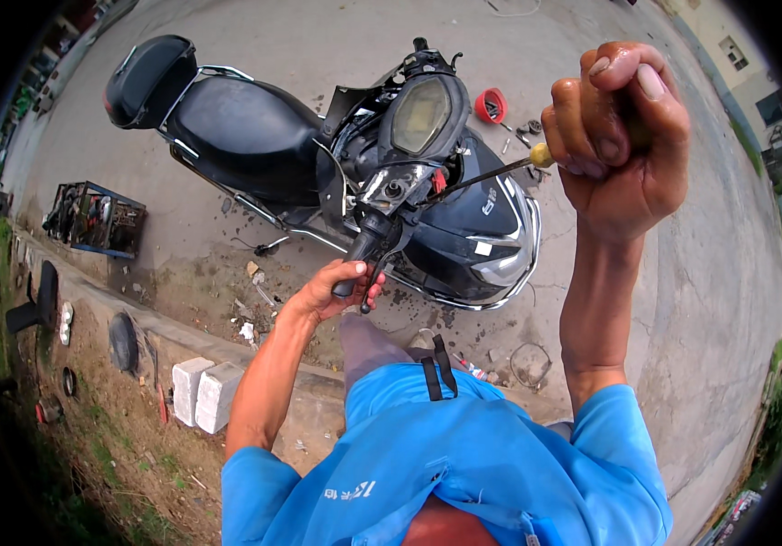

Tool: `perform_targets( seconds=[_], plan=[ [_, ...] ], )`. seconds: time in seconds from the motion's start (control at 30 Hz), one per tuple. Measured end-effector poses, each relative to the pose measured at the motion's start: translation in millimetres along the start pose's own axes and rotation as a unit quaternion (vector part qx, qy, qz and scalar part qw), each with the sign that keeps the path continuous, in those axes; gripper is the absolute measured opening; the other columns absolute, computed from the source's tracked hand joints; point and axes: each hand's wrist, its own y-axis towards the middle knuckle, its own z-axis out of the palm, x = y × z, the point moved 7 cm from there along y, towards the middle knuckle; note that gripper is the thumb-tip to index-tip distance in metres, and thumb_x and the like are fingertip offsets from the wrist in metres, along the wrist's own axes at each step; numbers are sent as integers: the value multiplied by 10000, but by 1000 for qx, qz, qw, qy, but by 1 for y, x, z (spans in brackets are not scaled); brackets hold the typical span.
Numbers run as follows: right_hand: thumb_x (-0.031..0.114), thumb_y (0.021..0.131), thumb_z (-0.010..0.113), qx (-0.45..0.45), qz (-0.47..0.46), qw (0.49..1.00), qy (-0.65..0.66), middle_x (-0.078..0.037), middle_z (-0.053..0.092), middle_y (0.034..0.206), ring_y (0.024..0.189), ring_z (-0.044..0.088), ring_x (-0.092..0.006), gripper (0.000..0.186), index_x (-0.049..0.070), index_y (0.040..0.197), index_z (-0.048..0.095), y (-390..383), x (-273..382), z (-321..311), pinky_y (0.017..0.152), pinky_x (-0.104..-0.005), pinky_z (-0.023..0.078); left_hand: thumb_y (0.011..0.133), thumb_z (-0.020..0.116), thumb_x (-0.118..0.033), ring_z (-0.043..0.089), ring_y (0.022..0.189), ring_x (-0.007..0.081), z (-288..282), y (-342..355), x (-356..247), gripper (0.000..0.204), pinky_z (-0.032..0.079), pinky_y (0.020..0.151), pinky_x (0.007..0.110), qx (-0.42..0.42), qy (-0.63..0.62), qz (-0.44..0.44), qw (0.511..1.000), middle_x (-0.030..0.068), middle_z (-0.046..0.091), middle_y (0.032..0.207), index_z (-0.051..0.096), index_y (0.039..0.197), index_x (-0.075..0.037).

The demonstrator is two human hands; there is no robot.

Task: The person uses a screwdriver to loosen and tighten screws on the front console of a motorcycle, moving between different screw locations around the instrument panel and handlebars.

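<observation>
A black scooter (245, 127) stands in front of me, its dashboard and the parts around the handlebar partly uncovered. Around the end of the black handlebar grip (365, 250) and its lever (378, 278) are the fingers of my left hand (336, 289). Raised at the right, my right hand (623, 136) is closed around the yellow handle of a screwdriver (491, 175). Its long thin shaft slants down left toward the handlebar housing, beside a small red part (438, 182). Exactly where the tip rests is hard to make out.
Beyond the scooter's front sits a red bowl (491, 106) of small parts, with loose pieces on the ground nearby. A crate of tools (98, 218) stands at the left. Along a low concrete curb (159, 323) are white blocks (218, 396) and a dark rounded object (123, 342).
</observation>
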Motion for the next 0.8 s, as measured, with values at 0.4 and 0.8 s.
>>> perform_targets(
  seconds=[0.4, 0.8],
  plan=[
    [198, 1044, 509, 250, 66, 957, 132, -50, 522, 620, 432, 373, -76, 353, -124, 1033, 655, 50, -32, 33, 410, -243, 315, 895, 700, -583, 641, 1270, 438, 26, -8, -6, 882, 468, 1154, 531, 48, -18, -46, 998, 370, 587, 1402, 500, 1471, 54],
    [311, 1095, 575, -124, -27, 975, -181, -23, 582, 784, 648, 534, -76, 412, -70, 1251, 565, 21, -15, 32, 559, -203, 441, 959, 672, -513, 684, 1197, 352, 22, -10, -12, 798, 529, 1101, 475, 22, 28, -22, 999, 302, 648, 1353, 486, 1480, 62]
  ],
)
